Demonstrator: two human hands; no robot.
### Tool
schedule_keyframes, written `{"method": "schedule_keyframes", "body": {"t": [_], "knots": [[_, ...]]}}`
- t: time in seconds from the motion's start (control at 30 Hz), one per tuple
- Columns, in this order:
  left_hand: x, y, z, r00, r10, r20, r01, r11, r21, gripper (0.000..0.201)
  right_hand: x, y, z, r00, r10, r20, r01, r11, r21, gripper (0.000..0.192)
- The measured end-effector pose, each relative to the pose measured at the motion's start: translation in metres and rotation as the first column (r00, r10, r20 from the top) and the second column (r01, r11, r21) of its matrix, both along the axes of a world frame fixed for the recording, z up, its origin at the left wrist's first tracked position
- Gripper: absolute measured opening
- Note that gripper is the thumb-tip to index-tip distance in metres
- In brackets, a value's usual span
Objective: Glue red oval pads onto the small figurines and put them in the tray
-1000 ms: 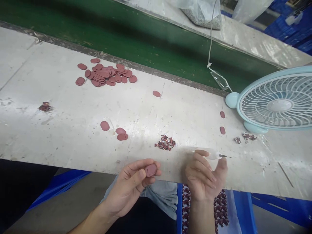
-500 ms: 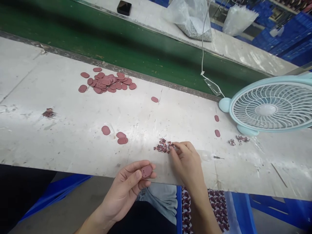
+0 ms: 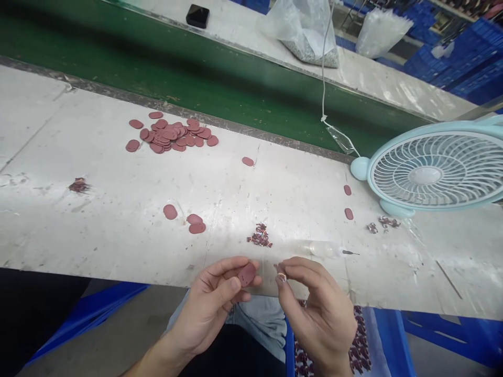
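You pinch a disc (image 3: 247, 274) in your left hand (image 3: 214, 301), over the table's (image 3: 129, 246) near edge. Your right hand (image 3: 324, 311), apart from the left, grips a small part (image 3: 281, 273) between thumb and fingers. Ahead of you lie a little pile (image 3: 260, 237) and a bottle (image 3: 324, 249). The white surface is scuffed and specked; a heap of discs (image 3: 171, 134) lies farther left, a fan (image 3: 426, 175) at right. Beyond the green strip (image 3: 236, 102), a pale ledge (image 3: 243, 23) bears a bag (image 3: 308, 39); blue crates (image 3: 463, 60) fill the far right.
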State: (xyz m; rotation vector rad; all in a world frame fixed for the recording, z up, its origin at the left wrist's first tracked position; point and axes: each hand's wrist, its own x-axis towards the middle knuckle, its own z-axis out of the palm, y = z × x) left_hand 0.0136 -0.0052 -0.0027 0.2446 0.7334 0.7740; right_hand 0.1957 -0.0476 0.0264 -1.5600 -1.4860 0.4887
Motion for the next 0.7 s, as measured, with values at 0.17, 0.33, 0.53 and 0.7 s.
{"method": "schedule_keyframes", "body": {"t": [0.17, 0.33, 0.53, 0.7], "knots": [[0.004, -0.01, -0.005, 0.999, 0.054, -0.004, -0.052, 0.977, 0.206, 0.024, -0.017, -0.008, 0.008, 0.808, -0.065, -0.585, -0.11, 0.96, -0.258, 0.016], [0.003, -0.016, -0.01, 0.999, 0.033, 0.013, -0.035, 0.952, 0.303, 0.021, -0.023, -0.015, 0.012, 0.716, -0.183, -0.673, -0.155, 0.899, -0.41, 0.01], [0.004, -0.015, -0.008, 1.0, 0.007, 0.006, -0.009, 0.952, 0.307, 0.014, -0.016, -0.016, 0.014, 0.738, -0.136, -0.661, -0.231, 0.87, -0.436, 0.009], [0.004, -0.018, -0.008, 0.994, 0.031, -0.102, 0.006, 0.941, 0.339, 0.004, -0.012, -0.013, 0.017, 0.784, -0.133, -0.606, -0.201, 0.87, -0.451, 0.009]]}}
